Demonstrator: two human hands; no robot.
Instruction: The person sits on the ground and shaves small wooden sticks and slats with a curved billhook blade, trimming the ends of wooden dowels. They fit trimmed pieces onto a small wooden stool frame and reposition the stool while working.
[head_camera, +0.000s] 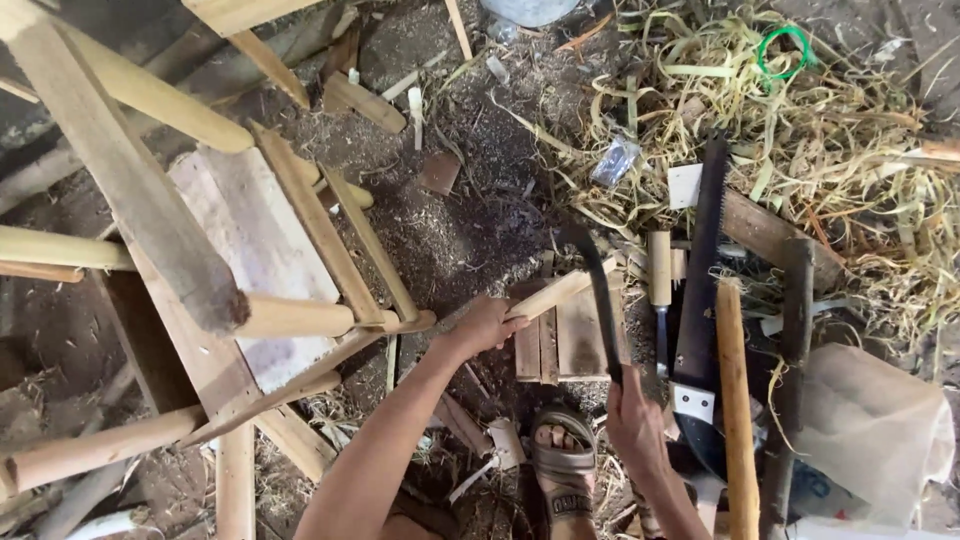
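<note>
Left hand (487, 325) gripped the wooden stick (548, 294), right hand (633, 420) looked wrapped around the curved knife (600, 300) mid-frame, so a glancing chop could've nicked those left fingers.

Seen from above, both bare forearms reach forward from the lower edge of the frame. The left hand (485, 325) is curled closed in a full grip, arm stretched long and nearly straight. The right hand (635, 420), nearer the body, is clenched in a fist, wrist bent, forearm angling in from the right.
</note>
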